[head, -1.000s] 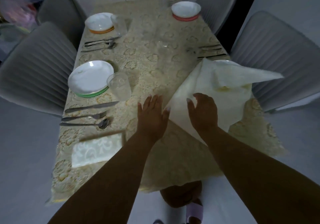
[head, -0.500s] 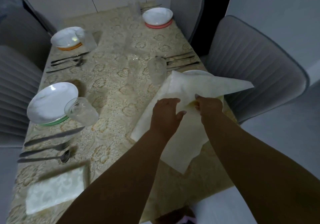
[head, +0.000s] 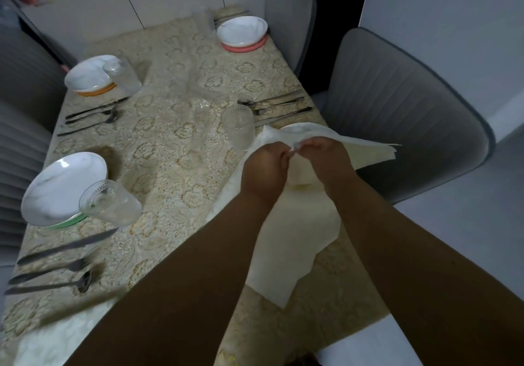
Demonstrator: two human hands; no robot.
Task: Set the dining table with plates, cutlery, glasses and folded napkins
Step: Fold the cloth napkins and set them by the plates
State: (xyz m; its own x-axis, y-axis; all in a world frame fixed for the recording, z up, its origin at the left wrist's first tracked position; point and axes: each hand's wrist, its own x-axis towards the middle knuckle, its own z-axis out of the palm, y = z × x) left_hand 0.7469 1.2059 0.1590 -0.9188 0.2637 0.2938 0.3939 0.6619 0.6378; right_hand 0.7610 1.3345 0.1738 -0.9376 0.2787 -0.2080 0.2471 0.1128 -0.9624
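A large white napkin [head: 286,241] hangs unfolded over the table's near right side, covering most of a plate [head: 295,127] there. My left hand [head: 265,170] and my right hand [head: 326,158] both pinch its top edge close together, lifting it. A ribbed glass [head: 238,127] stands just left of my hands, and cutlery [head: 280,106] lies beyond it. Another folded napkin [head: 56,343] lies at the near left corner, partly hidden by my left arm.
Three more white plates sit at the near left [head: 62,187], far left [head: 89,75] and far right [head: 241,32], with glasses [head: 112,204] [head: 123,77] and cutlery [head: 54,269] beside them. Grey chairs [head: 405,116] flank the beige floral tablecloth [head: 170,144].
My hands went from pressing flat on the spread napkin to coming together and pinching its top edge, lifting it. The view shifted right and closer to the table.
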